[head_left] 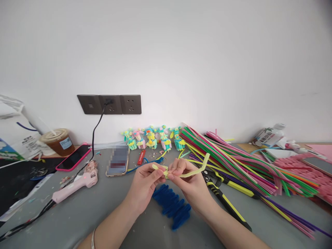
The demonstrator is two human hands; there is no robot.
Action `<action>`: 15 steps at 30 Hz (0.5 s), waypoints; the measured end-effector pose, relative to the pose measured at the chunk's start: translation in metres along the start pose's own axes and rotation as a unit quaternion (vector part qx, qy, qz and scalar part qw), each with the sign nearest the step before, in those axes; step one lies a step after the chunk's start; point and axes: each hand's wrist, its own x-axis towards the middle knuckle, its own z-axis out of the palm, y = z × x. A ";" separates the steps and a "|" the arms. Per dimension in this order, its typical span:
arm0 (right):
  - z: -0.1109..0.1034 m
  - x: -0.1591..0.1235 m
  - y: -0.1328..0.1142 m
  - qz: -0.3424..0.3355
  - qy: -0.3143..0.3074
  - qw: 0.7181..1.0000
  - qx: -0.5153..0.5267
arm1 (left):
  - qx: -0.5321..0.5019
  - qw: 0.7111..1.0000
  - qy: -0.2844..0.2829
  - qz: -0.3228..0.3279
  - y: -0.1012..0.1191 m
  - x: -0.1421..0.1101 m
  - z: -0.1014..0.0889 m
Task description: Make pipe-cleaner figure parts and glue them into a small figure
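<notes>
Between my two hands is a pale yellow pipe cleaner [199, 170], bent upward at its right end. My left hand [147, 181] pinches its left part, where a short end pokes out past the thumb. Close beside it, my right hand [185, 176] grips the same piece with thumb and fingers, and the fingertips of both hands nearly meet. Small folds of yellow show between them; their exact shape is partly hidden. On the grey mat just below the hands lies a zigzag-folded dark blue pipe cleaner [173, 206].
Pliers with yellow-black handles [228, 204] and a bundle of coloured pipe cleaners [233, 159] lie right. Several small pipe-cleaner figures [151, 137] line the wall. Left are a phone [118, 160], a pink glue gun [75, 186] with its cord, and a drink cup [58, 141].
</notes>
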 end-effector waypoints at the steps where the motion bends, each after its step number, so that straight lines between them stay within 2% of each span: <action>1: 0.000 0.000 -0.001 -0.006 -0.002 1.000 -0.008 | 0.002 1.000 0.000 0.000 0.001 0.000 0.000; 8: -0.003 -0.004 -0.001 -0.118 0.032 0.983 -0.139 | -0.007 0.998 0.024 -0.054 -0.006 -0.003 0.004; 11: -0.006 -0.003 -0.002 -0.127 0.021 0.975 -0.179 | 0.000 0.997 0.046 -0.060 -0.009 -0.002 0.003; 15: -0.011 0.002 -0.006 -0.107 -0.026 0.972 -0.208 | 0.008 0.997 0.062 -0.048 -0.006 0.002 -0.001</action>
